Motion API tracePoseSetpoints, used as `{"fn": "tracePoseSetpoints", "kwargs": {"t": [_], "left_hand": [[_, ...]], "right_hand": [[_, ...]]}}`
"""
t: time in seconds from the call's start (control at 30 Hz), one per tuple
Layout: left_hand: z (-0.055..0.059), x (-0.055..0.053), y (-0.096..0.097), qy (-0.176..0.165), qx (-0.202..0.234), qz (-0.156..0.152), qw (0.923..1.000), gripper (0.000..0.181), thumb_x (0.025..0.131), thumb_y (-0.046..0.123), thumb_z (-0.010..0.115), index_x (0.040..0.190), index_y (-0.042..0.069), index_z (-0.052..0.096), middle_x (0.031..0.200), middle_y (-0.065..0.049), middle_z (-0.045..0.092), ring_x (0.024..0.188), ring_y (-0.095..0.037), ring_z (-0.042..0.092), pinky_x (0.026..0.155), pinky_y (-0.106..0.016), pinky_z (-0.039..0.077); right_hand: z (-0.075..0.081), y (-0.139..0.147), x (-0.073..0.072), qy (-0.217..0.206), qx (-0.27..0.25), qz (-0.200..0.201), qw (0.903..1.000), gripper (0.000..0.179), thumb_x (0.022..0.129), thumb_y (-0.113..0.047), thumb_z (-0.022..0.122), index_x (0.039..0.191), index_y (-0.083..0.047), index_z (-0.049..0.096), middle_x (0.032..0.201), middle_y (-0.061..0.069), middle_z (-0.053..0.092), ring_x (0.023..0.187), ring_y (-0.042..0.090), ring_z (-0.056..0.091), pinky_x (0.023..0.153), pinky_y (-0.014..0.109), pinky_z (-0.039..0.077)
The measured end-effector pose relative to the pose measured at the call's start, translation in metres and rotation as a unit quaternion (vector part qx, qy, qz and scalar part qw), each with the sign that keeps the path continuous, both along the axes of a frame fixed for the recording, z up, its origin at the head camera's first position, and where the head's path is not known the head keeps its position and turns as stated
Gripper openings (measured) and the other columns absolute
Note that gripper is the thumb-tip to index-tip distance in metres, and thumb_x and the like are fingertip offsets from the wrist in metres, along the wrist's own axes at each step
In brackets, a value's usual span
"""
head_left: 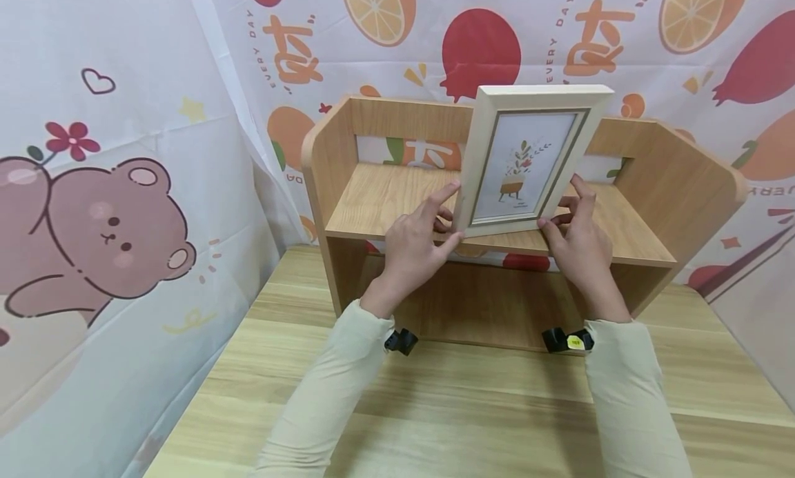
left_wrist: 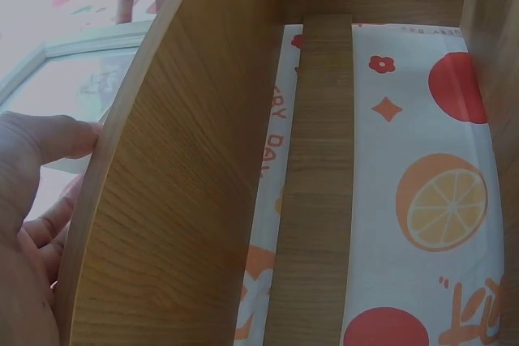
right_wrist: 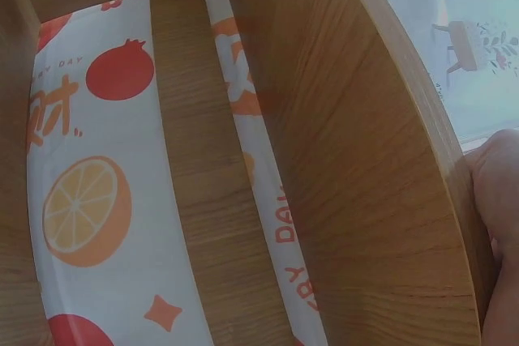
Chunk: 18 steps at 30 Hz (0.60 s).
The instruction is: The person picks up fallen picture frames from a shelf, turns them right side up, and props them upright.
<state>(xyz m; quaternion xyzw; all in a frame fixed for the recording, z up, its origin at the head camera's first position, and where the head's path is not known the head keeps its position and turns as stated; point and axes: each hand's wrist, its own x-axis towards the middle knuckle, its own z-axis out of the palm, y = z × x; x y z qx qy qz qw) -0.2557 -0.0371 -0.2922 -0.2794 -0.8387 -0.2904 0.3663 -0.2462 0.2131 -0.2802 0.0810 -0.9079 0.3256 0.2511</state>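
A cream picture frame (head_left: 528, 161) with a potted-plant print stands nearly upright over the upper board of a wooden desktop shelf (head_left: 391, 195). Its lower edge is close to the board's front edge. With thumb and fingers at the lower left corner, my left hand (head_left: 413, 250) holds the frame. My right hand (head_left: 580, 247) grips the lower right corner, thumb in front and index finger raised along the side. The left wrist view has the left hand (left_wrist: 28, 176) beside the board's edge; the right wrist view catches only part of the right hand (right_wrist: 501, 184).
Below the upper board is the shelf's lower compartment (head_left: 491, 302), with a back slat (left_wrist: 320, 176) inside. The shelf stands on a light wood-grain table (head_left: 459, 409). Behind it hangs a fruit-print cloth (head_left: 559, 23), and a bear-print cloth (head_left: 124, 223) hangs at left.
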Motion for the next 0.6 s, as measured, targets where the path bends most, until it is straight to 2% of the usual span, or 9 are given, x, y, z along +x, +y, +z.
{"fn": "tracePoseSetpoints", "kwargs": {"t": [0.3, 0.6], "left_hand": [[-0.0022, 0.001, 0.0026, 0.025, 0.009, 0.0, 0.9996, 0.066, 0.082, 0.023, 0.076, 0.138, 0.021, 0.042, 0.091, -0.001, 0.071, 0.075, -0.012, 0.069, 0.058, -0.03, 0.042], [-0.0027, 0.0017, 0.004, 0.029, 0.011, 0.0, 0.9995, 0.066, 0.082, 0.023, 0.076, 0.139, 0.021, 0.042, 0.091, -0.001, 0.07, 0.075, -0.013, 0.068, 0.058, -0.03, 0.043]], "right_hand": [[0.002, -0.0004, -0.0011, -0.011, -0.008, -0.012, 0.9998, 0.074, 0.098, -0.024, 0.055, 0.149, -0.027, 0.003, 0.134, 0.019, 0.054, 0.107, 0.038, 0.062, 0.071, 0.04, 0.038], [0.0046, -0.001, -0.0009, -0.022, -0.021, -0.016, 0.9994, 0.073, 0.098, -0.025, 0.056, 0.15, -0.028, 0.005, 0.134, 0.018, 0.055, 0.108, 0.038, 0.061, 0.073, 0.038, 0.036]]}}
